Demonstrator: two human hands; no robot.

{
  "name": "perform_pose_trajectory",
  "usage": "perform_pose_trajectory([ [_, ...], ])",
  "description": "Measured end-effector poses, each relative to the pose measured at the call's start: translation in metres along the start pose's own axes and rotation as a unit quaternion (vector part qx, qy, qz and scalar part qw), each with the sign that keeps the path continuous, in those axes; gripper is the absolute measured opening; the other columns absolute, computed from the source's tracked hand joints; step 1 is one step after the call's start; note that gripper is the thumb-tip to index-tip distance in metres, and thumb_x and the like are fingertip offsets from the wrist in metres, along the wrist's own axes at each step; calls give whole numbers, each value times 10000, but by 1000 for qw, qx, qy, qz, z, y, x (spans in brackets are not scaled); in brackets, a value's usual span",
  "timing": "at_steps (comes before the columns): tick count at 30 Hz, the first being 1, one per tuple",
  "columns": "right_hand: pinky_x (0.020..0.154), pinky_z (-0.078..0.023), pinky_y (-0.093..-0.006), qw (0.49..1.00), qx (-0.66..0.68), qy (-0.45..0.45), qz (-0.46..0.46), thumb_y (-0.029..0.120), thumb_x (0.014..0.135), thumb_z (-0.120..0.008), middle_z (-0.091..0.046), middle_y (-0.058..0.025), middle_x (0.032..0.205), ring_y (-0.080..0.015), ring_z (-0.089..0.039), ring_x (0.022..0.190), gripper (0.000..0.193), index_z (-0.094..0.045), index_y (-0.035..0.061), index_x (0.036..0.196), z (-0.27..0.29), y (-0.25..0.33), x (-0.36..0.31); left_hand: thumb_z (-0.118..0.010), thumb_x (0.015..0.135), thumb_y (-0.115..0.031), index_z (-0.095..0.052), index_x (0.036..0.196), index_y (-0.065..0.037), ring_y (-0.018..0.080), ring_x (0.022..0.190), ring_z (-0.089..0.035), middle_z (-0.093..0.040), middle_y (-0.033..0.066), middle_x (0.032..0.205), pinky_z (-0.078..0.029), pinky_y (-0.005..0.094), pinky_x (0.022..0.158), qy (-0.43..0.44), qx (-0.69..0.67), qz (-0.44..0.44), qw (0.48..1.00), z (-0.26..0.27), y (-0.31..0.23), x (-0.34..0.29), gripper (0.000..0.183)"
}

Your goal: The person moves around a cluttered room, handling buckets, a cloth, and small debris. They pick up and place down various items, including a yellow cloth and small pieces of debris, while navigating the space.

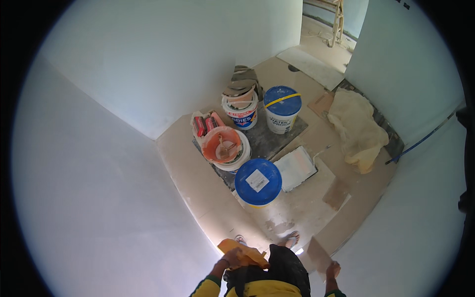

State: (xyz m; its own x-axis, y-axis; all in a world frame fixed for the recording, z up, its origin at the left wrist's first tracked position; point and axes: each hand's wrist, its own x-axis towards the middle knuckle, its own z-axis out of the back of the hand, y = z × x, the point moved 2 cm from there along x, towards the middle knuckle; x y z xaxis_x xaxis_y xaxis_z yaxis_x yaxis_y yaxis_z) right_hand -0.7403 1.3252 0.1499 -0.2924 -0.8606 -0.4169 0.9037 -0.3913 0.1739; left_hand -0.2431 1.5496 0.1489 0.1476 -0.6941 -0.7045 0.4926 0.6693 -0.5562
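My left hand [231, 258] is closed on a crumpled orange piece that looks like cloth or a bag [251, 254], held in front of my waist. At my right side, my right hand [334, 270] grips the lower edge of a thin, flat tan sheet [318, 253]; its material is hard to tell. Both hands are well above the floor. Ahead of my feet stands a bucket with a blue lid [269, 173]. Beside it lies a white-coated paint tray [297, 168], with a roller handle [315, 159] at its right edge.
Behind stand an orange tub with a brush [216, 148], an open paint bucket [242, 119] and another blue-lidded bucket [283, 106]. Crumpled plastic sheeting [354, 123] and a blue pole [420, 137] are at right. Walls close in both sides; a ladder [338, 24] stands beyond the doorway.
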Motion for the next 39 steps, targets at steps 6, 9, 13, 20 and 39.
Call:
perform_pose_trajectory([
  [6, 832, -497, -485, 998, 9, 56, 34, 210, 866, -505, -665, -239, 973, -410, -639, 921, 295, -680, -13, 949, 17, -62, 17, -755, 645, -397, -493, 1336, -167, 279, 942, -657, -654, 187, 1084, -553, 382, 745, 18, 124, -47, 991, 50, -100, 24, 774],
  [9, 837, -495, -468, 995, 69, 57, 40, 233, 846, -498, -663, -246, 944, -415, -633, 925, 326, -674, -26, 939, 27, -82, 35, -749, 676, -480, -388, 1431, -118, 243, 892, -662, -656, 171, 1100, -558, 364, 692, 51, -95, 101, 989, 65, -159, 40, 912],
  [13, 810, -487, -491, 995, 70, 33, 61, 235, 849, -488, -654, -259, 912, -434, -626, 899, 328, -653, -46, 892, 45, -86, 72, -757, 663, -573, -504, 1340, -32, 248, 893, -655, -653, 178, 1107, -541, 343, 696, 124, 61, 8, 990, 61, -249, 63, 903],
  [20, 811, -496, -479, 997, 48, 31, 52, 209, 835, -505, -655, -260, 926, -434, -628, 903, 308, -661, -38, 934, 100, -100, 172, -780, 617, -384, -703, 809, -30, 306, 1056, -591, -635, 207, 1039, -507, 369, 806, -42, -6, -147, 988, 48, -374, 162, 410],
  [39, 839, -499, -437, 997, 70, -12, -9, 90, 816, -528, -677, -227, 977, -382, -648, 930, 287, -653, -35, 1041, 280, 15, 424, -531, 905, -373, -578, 1265, -53, 213, 1093, -585, -613, 127, 1210, -463, 326, 932, 178, -435, 115, 875, 97, -577, 446, 484],
])
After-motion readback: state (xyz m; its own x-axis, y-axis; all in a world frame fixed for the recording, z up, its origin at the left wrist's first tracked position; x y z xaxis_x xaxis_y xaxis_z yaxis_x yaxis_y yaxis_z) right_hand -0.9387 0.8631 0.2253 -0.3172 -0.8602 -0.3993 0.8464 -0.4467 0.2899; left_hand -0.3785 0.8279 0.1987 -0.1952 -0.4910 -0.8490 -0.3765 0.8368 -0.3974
